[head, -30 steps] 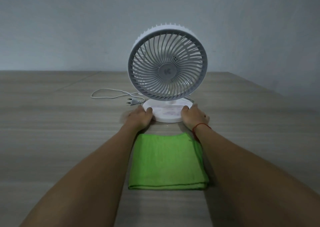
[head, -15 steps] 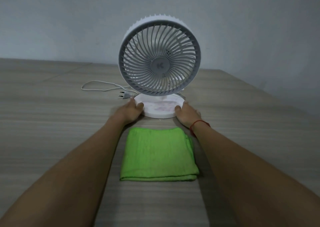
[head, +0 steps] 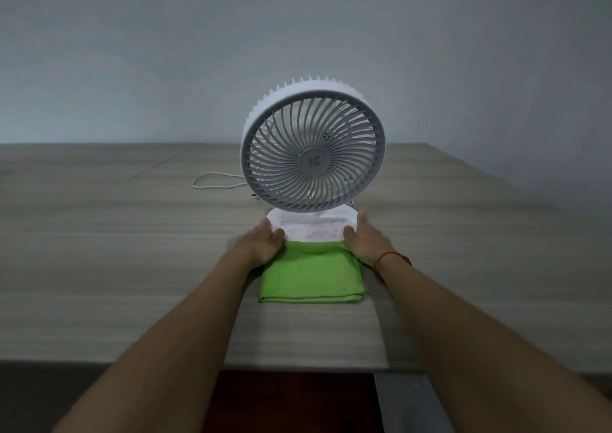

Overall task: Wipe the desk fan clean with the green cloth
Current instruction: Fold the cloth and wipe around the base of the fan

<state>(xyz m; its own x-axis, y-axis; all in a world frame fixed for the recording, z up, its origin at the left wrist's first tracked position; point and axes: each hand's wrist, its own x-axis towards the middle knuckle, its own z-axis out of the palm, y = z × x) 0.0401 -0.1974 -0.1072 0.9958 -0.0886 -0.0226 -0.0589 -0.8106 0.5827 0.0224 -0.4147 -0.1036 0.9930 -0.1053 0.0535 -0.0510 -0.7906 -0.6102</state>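
Note:
A white desk fan (head: 313, 151) with a grey round grille stands upright on the wooden table (head: 99, 250), tipped slightly back. Its round white base (head: 311, 229) shows faint pinkish smudges. My left hand (head: 256, 245) grips the base's left side and my right hand (head: 366, 239), with a red string at the wrist, grips its right side. The folded green cloth (head: 311, 278) lies flat just in front of the fan, and the base's front edge overlaps the cloth's far edge.
The fan's white power cord (head: 212, 181) loops on the table behind and left of the fan. The table's near edge (head: 298, 366) runs across the lower part of the view, with a grey table leg (head: 407, 399) below. A plain wall rises behind.
Both hands have drawn the fan toward me, so its base now meets the cloth's far edge. The view has pulled back and the table's near edge has come into sight.

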